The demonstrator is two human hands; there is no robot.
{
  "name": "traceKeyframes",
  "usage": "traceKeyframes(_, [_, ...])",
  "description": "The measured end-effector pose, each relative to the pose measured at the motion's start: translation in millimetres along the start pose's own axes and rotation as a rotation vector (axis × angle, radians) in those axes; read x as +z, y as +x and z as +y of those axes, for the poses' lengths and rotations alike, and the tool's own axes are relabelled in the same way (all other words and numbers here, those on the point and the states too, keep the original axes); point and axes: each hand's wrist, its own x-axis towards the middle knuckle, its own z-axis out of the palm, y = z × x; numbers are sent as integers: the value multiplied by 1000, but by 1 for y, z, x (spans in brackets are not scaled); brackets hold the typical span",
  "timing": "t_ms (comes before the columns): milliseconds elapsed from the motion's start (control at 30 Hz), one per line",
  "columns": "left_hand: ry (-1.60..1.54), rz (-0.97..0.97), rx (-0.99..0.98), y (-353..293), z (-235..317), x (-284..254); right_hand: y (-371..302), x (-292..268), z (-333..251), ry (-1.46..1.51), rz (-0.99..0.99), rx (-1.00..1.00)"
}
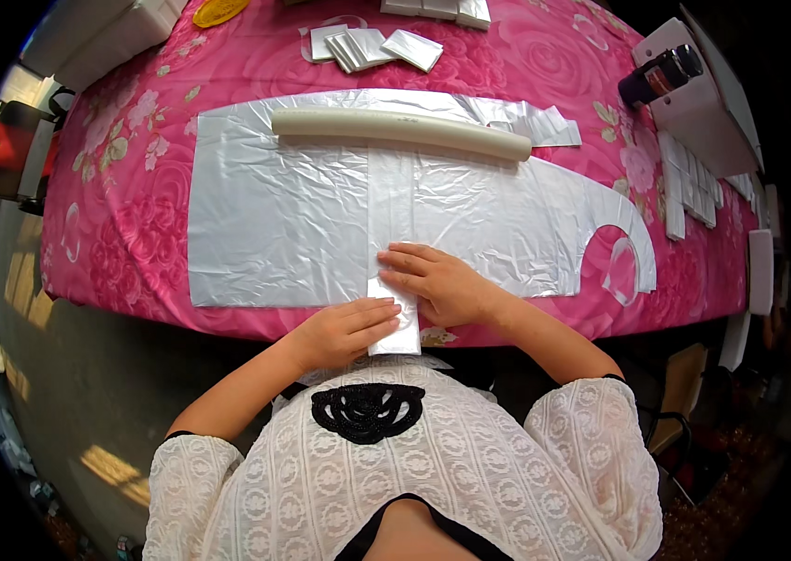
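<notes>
Left hand (339, 335) and right hand (442, 286) laid flat over a silvery strip (389, 224).

The left fingers rest pressed together, the right slightly spread. Beneath them the strip's long axis runs from 6 o'clock, at the near edge of a pink rose-patterned table (115, 252), towards 12, where a pale tube (400, 130) lies crosswise. Underneath, a silvery sheet (274, 215) stretches from 9 to 3, its round cutout at 3. Outward, folded packets (358, 49) lie at 12, a box (713, 112) stands at 2; grey floor (68, 374) shows sunlit patches at 8.
</notes>
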Motion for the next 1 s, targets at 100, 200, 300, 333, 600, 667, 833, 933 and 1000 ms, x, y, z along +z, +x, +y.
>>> traceKeyframes(100, [132, 94, 14, 10, -3, -12, -5, 12, -7, -39, 94, 57])
traceKeyframes(200, [233, 55, -158, 17, -6, -15, -5, 20, -4, -147, 178, 94])
traceKeyframes(300, [285, 64, -223, 21, -15, -15, -3, 19, -1, -198, 249, 105])
traceKeyframes(333, [287, 88, -226, 22, -17, -15, -2, 17, 0, -202, 272, 107])
traceKeyframes(600, [-261, 301, -858, 57, -19, -31, 26, -6, 10, 469, 345, 835])
traceKeyframes(667, [-55, 505, -664, 50, -27, -18, 34, -14, 21, 567, 208, 939])
traceKeyframes(833, [337, -19, -486, 48, -16, 4, 40, -23, 29, 678, 136, 994])
traceKeyframes(933, [384, -101, -558, 46, -15, 10, 39, -22, 15, 600, 132, 1052])
traceKeyframes(1000, [404, -118, -576, 46, -15, 10, 34, -11, 4, 102, 302, 848])
